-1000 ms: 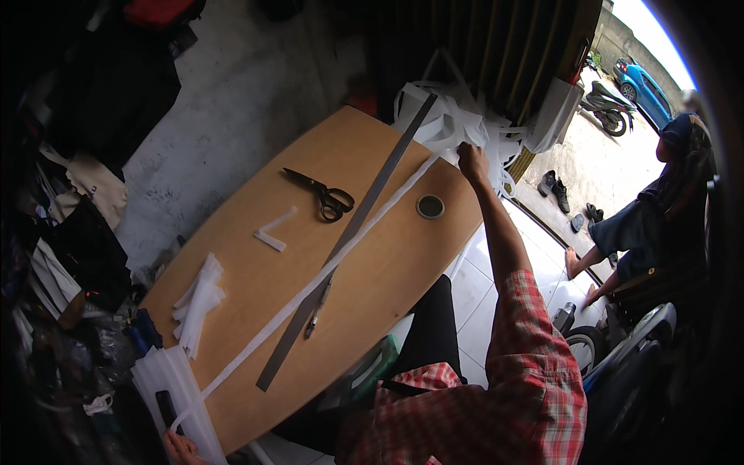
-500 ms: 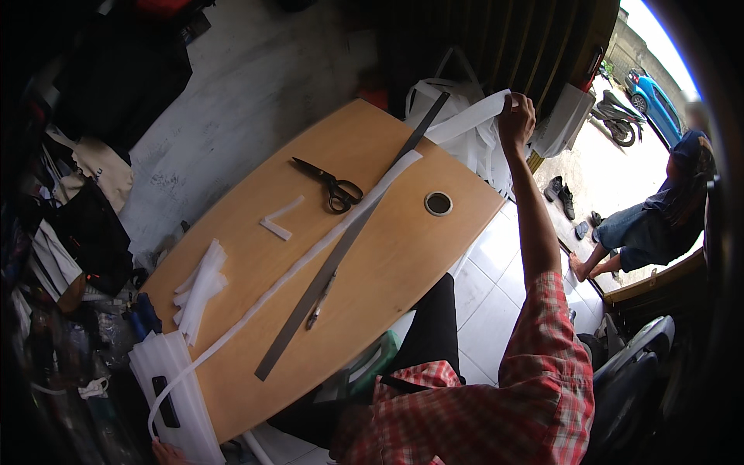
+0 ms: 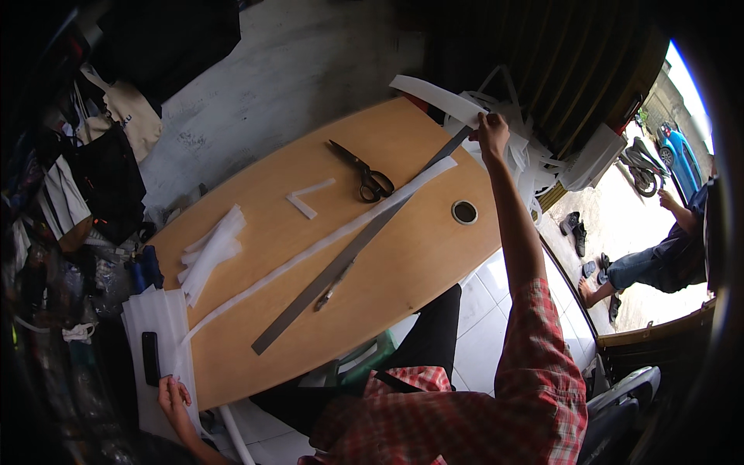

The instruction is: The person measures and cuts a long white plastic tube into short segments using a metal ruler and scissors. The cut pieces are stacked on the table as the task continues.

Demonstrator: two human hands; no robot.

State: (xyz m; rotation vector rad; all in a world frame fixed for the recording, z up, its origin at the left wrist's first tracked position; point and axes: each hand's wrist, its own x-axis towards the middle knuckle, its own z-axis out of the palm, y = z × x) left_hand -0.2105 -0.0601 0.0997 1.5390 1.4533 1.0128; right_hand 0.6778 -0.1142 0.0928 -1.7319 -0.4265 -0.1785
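My right hand [image 3: 491,133] is raised at the far right end of the wooden tabletop [image 3: 411,263], pinching a wide white strip [image 3: 438,94] that sticks out to the left. Below it a long steel ruler [image 3: 333,287] lies diagonally. Alongside the ruler runs a long narrow white strip [image 3: 302,256], down to the near left corner. There my left hand [image 3: 174,394] has its fingers curled at the strip's end, over a stack of white sheets [image 3: 147,310] and beside a black phone [image 3: 149,358]. Black scissors [image 3: 364,174] lie beyond the narrow strip.
A pile of white strips [image 3: 211,252], a bent white offcut [image 3: 304,203], a pen [image 3: 335,288] and a roll of tape [image 3: 464,212] rest on the tabletop. White bags [image 3: 535,159] stand past its right end. A person [image 3: 659,260] is at the doorway, near shoes [image 3: 575,231].
The wide strip in my right hand has swung round to point left over the far edge. My left hand has come further into view beside the phone, and the narrow strip's loop has flattened.
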